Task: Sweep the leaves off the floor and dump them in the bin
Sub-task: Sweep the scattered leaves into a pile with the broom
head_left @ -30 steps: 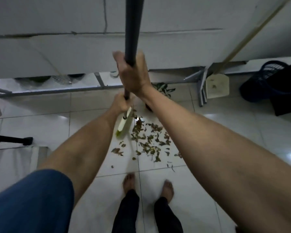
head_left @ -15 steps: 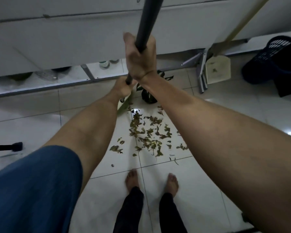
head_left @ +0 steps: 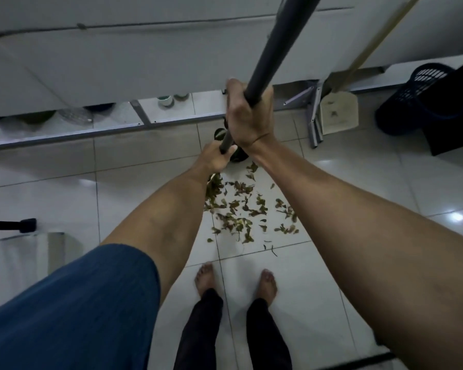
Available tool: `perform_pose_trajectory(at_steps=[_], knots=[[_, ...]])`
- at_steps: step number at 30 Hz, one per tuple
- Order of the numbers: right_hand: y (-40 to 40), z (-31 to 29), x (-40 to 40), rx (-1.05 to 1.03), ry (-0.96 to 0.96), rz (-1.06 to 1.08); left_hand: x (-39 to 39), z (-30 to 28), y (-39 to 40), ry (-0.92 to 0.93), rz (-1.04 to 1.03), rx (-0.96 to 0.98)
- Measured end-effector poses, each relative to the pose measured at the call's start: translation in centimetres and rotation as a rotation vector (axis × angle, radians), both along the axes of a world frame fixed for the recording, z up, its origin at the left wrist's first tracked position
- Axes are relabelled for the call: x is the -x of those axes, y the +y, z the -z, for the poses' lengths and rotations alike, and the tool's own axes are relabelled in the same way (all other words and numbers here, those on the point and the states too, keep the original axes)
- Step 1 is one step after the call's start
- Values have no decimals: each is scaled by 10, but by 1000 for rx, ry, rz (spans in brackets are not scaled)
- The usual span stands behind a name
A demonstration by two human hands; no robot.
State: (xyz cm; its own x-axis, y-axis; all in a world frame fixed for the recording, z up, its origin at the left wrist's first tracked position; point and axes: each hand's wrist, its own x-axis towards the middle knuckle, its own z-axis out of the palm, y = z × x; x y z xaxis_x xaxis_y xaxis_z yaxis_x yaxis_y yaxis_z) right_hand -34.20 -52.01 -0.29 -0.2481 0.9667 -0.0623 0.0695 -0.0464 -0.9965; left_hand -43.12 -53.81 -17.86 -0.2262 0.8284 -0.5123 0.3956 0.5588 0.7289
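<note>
Mid-sweep, both hands on the broom, leaves right in front of my toes

My left hand (head_left: 216, 159) is wrapped low around the broom handle (head_left: 273, 57) and my right hand (head_left: 249, 116) is clamped around it just above, so the left is the one nearer the mess. The handle's long axis runs from up and to my right down toward the floor, with the head mostly hidden behind my left wrist, I think. The leaves (head_left: 245, 212) lie scattered below both hands, between them and my bare feet, so I reckon the next stroke pulls toward me. The floor (head_left: 332, 188) is glossy white tile. Further right a dustpan (head_left: 338, 113) leans against the wall, and the dark bin (head_left: 409, 102) sits well apart from the pile.
</note>
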Motion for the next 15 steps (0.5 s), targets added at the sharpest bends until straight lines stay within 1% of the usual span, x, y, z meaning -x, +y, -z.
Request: perform_pose_trajectory(at_steps=[5, 8, 11, 13, 15], knots=[[-5, -30, -1, -32, 8, -47, -8, -26, -6, -12, -90, -28], [-14, -48, 6, -92, -15, -97, -3, -44, -14, 45, -121, -65], [-28, -64, 13, -132, 32, -181, 9, -61, -30, 122, -183, -114], [-39, -72, 22, -137, 54, -243, 20, -70, -47, 130, -259, -131], [-53, -77, 32, -127, 44, -324, 29, -71, -72, 129, -384, -122]])
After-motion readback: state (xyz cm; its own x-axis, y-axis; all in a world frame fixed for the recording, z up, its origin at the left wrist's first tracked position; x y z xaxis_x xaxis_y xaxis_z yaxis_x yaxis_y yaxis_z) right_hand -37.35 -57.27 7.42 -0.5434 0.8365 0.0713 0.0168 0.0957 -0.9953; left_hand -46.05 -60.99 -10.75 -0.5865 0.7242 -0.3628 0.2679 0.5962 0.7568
